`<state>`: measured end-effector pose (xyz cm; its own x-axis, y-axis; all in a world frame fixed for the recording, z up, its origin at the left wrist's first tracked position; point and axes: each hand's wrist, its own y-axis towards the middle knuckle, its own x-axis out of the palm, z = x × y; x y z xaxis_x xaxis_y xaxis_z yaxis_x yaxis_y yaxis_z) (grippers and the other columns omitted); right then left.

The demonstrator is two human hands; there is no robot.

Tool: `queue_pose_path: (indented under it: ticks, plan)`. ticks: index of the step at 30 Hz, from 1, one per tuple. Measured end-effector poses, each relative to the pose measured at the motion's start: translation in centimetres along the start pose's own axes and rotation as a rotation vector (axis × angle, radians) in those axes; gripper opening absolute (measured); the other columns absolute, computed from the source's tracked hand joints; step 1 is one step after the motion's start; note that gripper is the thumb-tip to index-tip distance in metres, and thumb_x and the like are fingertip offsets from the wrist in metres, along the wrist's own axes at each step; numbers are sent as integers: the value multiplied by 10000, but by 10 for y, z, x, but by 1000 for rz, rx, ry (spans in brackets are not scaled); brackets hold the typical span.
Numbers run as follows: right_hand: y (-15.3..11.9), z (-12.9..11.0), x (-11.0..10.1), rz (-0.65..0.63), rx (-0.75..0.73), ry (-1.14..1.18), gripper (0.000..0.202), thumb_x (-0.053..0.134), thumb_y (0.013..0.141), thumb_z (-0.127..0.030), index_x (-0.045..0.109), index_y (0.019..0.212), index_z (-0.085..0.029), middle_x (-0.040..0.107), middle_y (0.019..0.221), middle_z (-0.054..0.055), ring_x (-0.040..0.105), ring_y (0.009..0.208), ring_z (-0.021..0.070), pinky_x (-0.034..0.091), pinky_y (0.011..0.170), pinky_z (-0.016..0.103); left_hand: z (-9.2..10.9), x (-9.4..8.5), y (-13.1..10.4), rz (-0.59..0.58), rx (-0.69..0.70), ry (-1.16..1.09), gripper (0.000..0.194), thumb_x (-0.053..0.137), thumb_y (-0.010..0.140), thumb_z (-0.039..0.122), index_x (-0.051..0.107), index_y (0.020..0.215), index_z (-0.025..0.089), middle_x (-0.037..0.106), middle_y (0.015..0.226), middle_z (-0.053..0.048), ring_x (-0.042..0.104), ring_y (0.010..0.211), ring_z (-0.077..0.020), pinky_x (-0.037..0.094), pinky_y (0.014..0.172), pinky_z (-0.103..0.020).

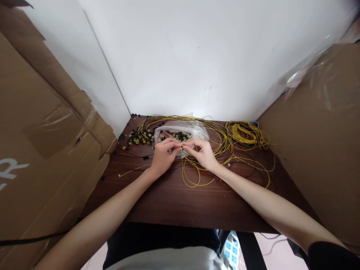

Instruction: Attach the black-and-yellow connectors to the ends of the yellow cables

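My left hand [164, 155] and my right hand [203, 153] meet fingertip to fingertip over the table. Both are closed in a pinch on a small black and yellow part [182, 147], mostly covered by the fingers. Thin yellow wires [194, 184] loop down onto the table just below the fingers. Behind the hands lies a clear plastic bag [200, 131] with black and yellow connectors inside. More black and yellow connectors [142, 138] are piled to the left of the bag, with long yellow and black wires running from them in an arc to the right.
A coiled bundle of yellow wire [243, 134] lies at the back right of the dark brown table [180, 206]. Cardboard boxes stand at the left [50, 142] and right [323, 131]. A white wall [197, 56] rises behind. Small black pieces [135, 115] lie at the back left corner.
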<state>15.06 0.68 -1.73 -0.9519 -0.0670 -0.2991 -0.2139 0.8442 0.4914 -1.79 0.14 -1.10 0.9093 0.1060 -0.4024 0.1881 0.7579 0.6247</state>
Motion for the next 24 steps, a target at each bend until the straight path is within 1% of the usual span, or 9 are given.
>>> queue_pose_path:
  ticks: [4,7,15,24]
  plan:
    - [0,0,1,-9,83,60,219,646,768,-352,695,860,-160,685,766,42,602,678,148,484,639,284,1,1,0,2,6,2,90,605,782,169,690,757,163,676,808,-65,631,775,-166,496,719,-293]
    - [1,-1,1,-9,110,75,231,642,768,-360,696,862,-156,684,752,40,584,649,139,466,595,269,1,1,1,-5,6,6,87,602,783,164,689,773,161,674,820,-67,625,764,-162,490,706,-287]
    - [1,-2,1,-1,106,68,255,633,769,-393,697,863,-165,682,745,37,580,653,141,459,574,266,0,1,1,-18,-2,10,91,599,792,203,681,781,165,672,832,-63,616,761,-158,485,690,-279]
    - [1,-2,1,-1,135,124,232,644,763,-374,691,852,-165,670,735,35,579,628,132,451,552,257,-1,1,0,-25,-31,-5,84,605,790,208,670,812,159,670,828,-61,603,732,-149,473,649,-261]
